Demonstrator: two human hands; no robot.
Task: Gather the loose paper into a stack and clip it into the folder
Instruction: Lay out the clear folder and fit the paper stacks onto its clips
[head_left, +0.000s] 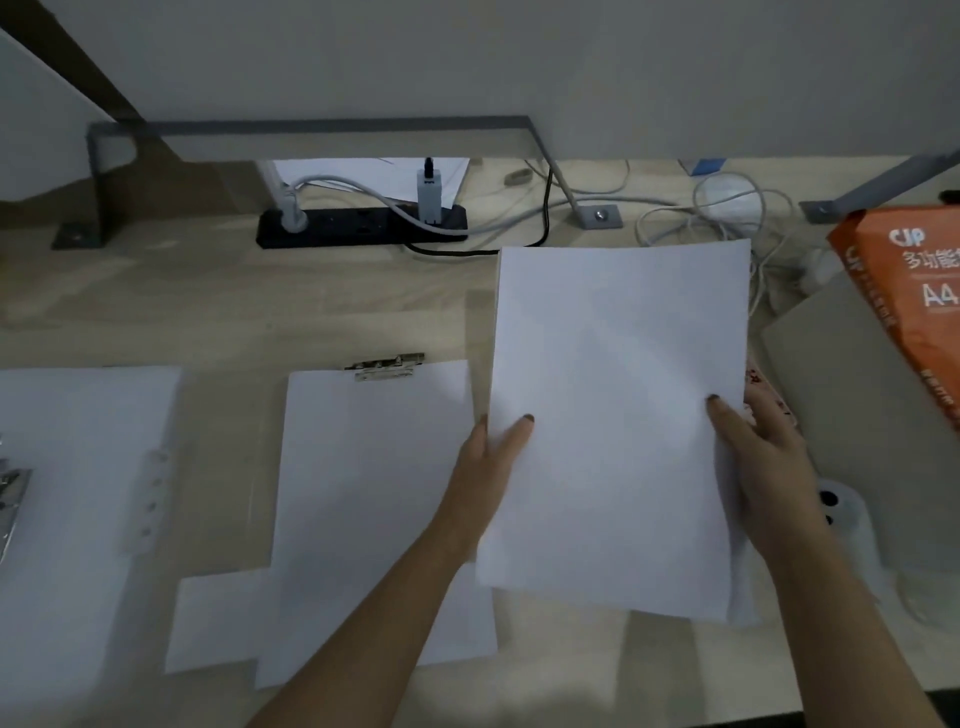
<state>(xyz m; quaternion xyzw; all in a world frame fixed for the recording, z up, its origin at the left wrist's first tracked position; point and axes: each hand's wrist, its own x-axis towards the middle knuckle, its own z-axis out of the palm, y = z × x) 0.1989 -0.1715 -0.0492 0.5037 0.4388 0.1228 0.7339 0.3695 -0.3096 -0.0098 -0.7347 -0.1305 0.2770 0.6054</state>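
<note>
Thumbs lie on top of the white paper stack (618, 415): the left hand (485, 473) pinches its left edge, the right hand (763, 457) its right edge. Just left, on the desk (363, 312), lies the folder (374, 493), a sheet under its metal clip (385, 364). Beyond sits a black power strip (358, 223).

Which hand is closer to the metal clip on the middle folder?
Left. The left hand grips the paper stack at its left edge, just right of the metal clip and nearer the person; the right hand holds the stack's far right edge.
</note>
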